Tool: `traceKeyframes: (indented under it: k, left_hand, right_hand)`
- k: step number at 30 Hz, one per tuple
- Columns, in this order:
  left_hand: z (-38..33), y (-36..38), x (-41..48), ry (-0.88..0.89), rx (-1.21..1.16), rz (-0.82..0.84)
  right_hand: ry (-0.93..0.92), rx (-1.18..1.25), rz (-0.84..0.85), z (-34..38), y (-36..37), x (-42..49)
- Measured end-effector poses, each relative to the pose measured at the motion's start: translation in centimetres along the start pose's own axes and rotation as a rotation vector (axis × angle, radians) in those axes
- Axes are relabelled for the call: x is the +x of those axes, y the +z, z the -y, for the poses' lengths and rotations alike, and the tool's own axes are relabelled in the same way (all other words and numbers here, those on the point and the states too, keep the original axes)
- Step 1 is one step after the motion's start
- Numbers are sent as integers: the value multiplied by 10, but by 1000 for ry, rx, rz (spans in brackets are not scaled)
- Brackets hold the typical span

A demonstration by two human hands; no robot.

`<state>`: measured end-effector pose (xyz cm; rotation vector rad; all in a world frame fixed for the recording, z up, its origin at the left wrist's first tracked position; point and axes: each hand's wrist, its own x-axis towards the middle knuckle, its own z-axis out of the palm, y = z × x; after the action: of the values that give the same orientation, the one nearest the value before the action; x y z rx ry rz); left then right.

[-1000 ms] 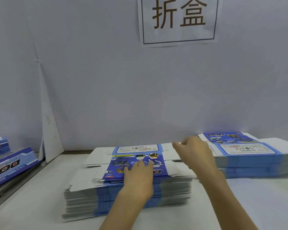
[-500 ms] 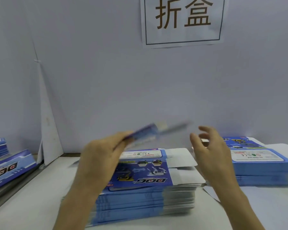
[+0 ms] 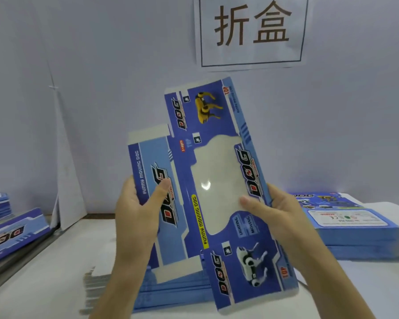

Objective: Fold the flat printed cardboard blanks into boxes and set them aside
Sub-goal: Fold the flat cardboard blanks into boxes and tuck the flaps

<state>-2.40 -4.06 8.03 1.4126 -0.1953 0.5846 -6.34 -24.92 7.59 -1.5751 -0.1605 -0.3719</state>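
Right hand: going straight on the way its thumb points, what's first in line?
The held blank: the right hand grips its right edge, thumb on the window, pointing left. Beyond, probably the left hand gripping the other edge; depth is unclear.

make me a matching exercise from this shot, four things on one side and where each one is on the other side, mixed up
Things:
1. held blank
2. paper sign
3. right stack of blanks
4. blue DOG box

Places:
a. on the wall, up top
b. far left, low in view
c. gripped upright by the left hand and right hand
d. lying on the table at right

Pairs: 1-c, 2-a, 3-d, 4-b
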Motion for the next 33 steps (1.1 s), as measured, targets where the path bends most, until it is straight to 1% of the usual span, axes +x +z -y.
traceKeyframes:
  k: [2,3,4,5,6,7,8,9,10,11,12,13,15,16,17,18,19,20,22,24,25,27,30,33]
  left_hand:
    - [1,6,-5,95,174,5]
    - [0,10,-10,164,266,47]
    - [-2,13,-15,214,285,144]
    - [-4,17,-20,219,217,286]
    - [-7,21,-25,169,92,441]
    - [-11,22,-29,83,-56,549]
    - [-14,23,-31,-13,-184,586]
    - [-15,23,-31,-94,-261,544]
    - [-15,22,-29,-148,-296,465]
    - [-14,19,-26,-182,-314,365]
    - [-13,16,-21,-204,-324,269]
    - [-10,12,-15,-209,-320,209]
    - [-8,4,-5,-201,-289,167]
    - [-6,1,-2,-189,-269,162]
    - [-2,0,-1,-170,-234,158]
    - [2,-1,0,-143,-175,152]
    - [6,1,1,-106,-91,146]
    - [10,2,0,-58,11,145]
    - [15,6,-4,23,288,213]
    - [18,10,-9,56,577,373]
    - [19,12,-12,60,646,446]
    - [21,15,-15,33,662,507]
    - [24,15,-12,18,646,442]
    - [25,12,-9,97,650,392]
  right_hand:
    - [-61,12,-82,2,10,-4]
    - [-131,-18,-144,3,18,-6]
    - [-230,-102,-203,3,27,-9]
    - [-337,-211,-221,5,36,-13]
    - [-431,-282,-173,6,44,-17]
    - [-489,-325,-66,9,51,-20]
    - [-512,-393,71,10,53,-23]
    - [-504,-479,200,11,52,-25]
    - [-459,-557,317,11,48,-25]
    - [-389,-564,388,12,42,-24]
    - [-326,-523,402,13,36,-22]
    - [-303,-491,342,13,29,-19]
    - [-320,-577,60,7,19,-11]
    - [-278,-612,-88,3,14,-7]
    - [-172,-540,-185,1,9,-4]
    - [-68,-392,-211,1,4,-2]
    - [17,-208,-184,1,1,1]
    - [46,-82,-154,0,-3,2]
    - [4,-1,-162,1,-4,2]
    - [-64,34,-220,1,-2,2]
    - [-84,34,-244,0,-1,3]
    - [-98,26,-276,-1,0,3]
    - [-115,12,-267,-1,-3,3]
    - [-143,-8,-230,-1,-3,4]
